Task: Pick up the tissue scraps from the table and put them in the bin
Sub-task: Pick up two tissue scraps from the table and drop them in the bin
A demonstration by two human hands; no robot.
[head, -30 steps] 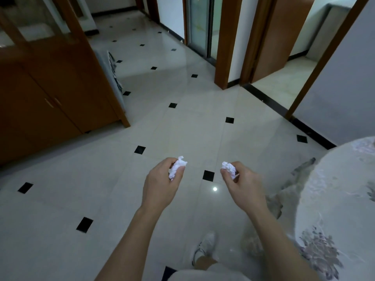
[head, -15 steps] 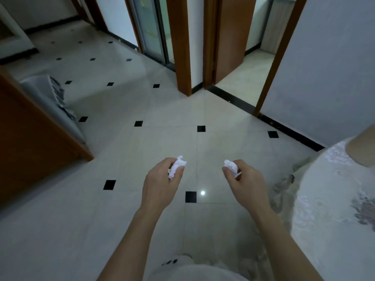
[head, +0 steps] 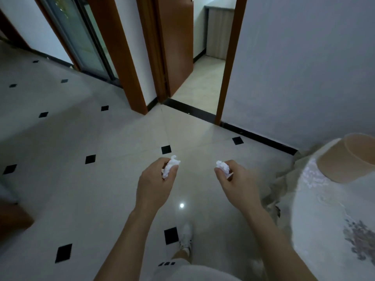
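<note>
My left hand [head: 155, 184] grips a crumpled white tissue scrap [head: 170, 166] between thumb and fingers, held out over the tiled floor. A second white tissue scrap [head: 222, 167] is pinched in my right hand [head: 235, 180], level with the left and about a hand's width to its right. At the right edge is a round table [head: 328, 220] under a white flowered cloth. On it lies a beige cylindrical bin [head: 349, 157], tipped on its side with its open mouth facing right.
A pale tiled floor [head: 81, 189] with small black diamond insets stretches ahead and left. An open doorway [head: 200, 82] with brown frames lies straight ahead, a sliding glass door [head: 81, 37] to its left. A grey wall [head: 304, 67] runs right. My white shoe [head: 185, 237] is below.
The view has swung to the right: the brown cabinet has left the frame and the beige bin has come into view on the table. Both hands keep their grip on the scraps.
</note>
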